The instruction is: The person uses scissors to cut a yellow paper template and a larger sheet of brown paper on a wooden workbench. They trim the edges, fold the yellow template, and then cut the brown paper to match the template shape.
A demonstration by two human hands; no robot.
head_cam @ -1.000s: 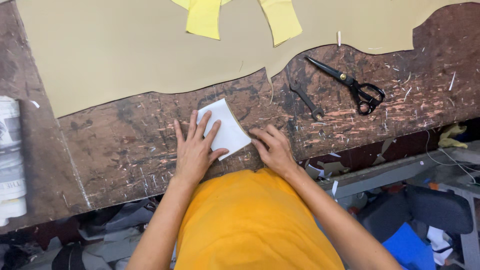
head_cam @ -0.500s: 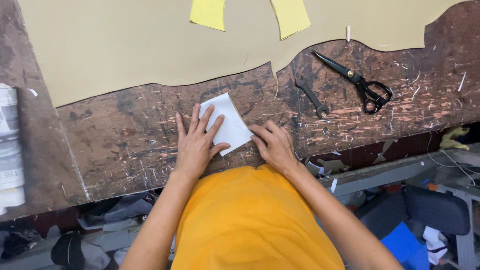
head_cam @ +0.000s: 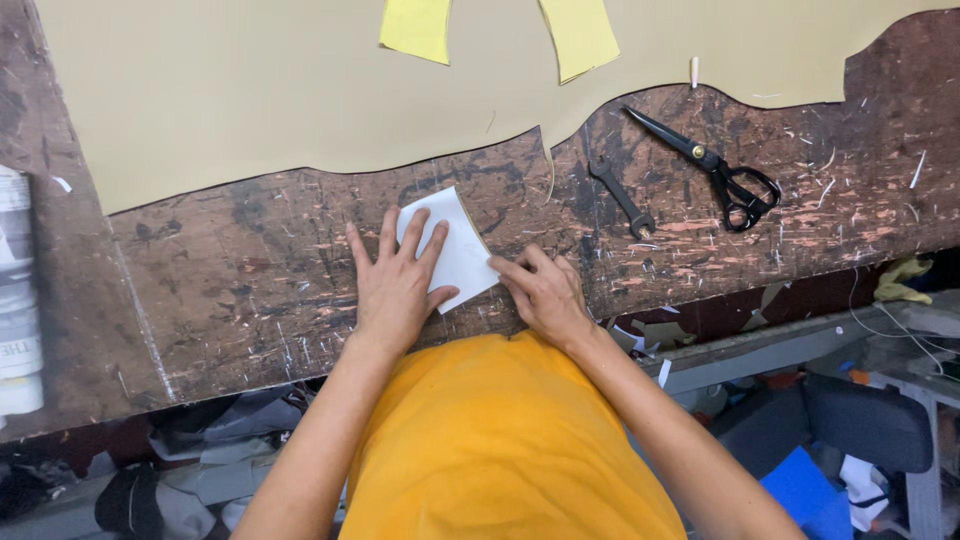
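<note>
Pressing a white piece (head_cam: 452,248) flat at centre frame: my left hand (head_cam: 395,285) lies spread on it, fingers apart, palm down. My right hand (head_cam: 540,290) sits at its lower right corner, fingertips bunched against the edge; I cannot tell if they pinch it or only push.

Progress, as I judge it: white piece is laid out and held on the scarred brown bench (head_cam: 250,310), just below the wavy cut edge of the tan sheet (head_cam: 250,100). No tool in hand. Scissors (head_cam: 715,170) lie shut, upper right, well apart from both hands; a wrench (head_cam: 620,198) between them and the piece. Any cutting or marking looks not yet begun.

Two yellow pieces (head_cam: 418,27) rest on the tan sheet, top centre.

Packages and labels: a white and grey roll (head_cam: 18,290) at far left edge, printed, partly out of frame. Blue flat item (head_cam: 805,495), lower right, under the bench.
</note>
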